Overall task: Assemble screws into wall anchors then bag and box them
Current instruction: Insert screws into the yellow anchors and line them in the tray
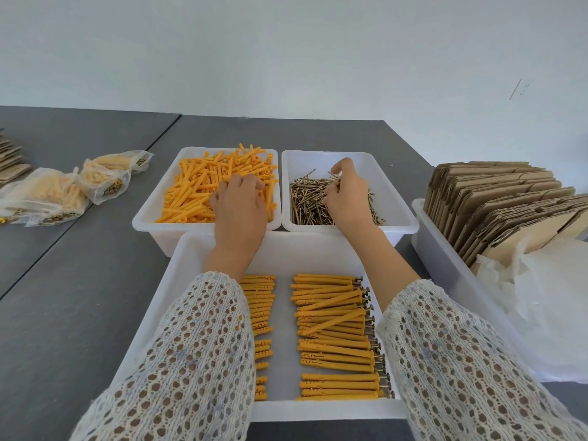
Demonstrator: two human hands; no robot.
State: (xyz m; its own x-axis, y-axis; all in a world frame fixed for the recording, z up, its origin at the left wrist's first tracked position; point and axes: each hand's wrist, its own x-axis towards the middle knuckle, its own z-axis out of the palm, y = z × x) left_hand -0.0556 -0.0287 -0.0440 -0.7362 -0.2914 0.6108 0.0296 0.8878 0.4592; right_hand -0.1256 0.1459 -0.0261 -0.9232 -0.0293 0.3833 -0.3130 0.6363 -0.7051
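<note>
From my head camera, my left hand rests in the tray of orange anchors, fingers curled into the pile; whether it holds one I cannot tell. My right hand pinches at the screws in the tray just beside. Nearer me than both hands, the big tray holds rows of anchors with screws. Right of my right hand, a bin holds folded cardboard. Filled bags lie on the surface, far left.

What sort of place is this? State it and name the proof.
Probably a small hand-packing workstation for hardware kits. A white plastic bin of loose orange plastic wall anchors sits beside a white bin of brass-coloured screws, filled clear plastic bags lie on the grey tabletop, and flattened brown cardboard boxes stand ready.
</note>
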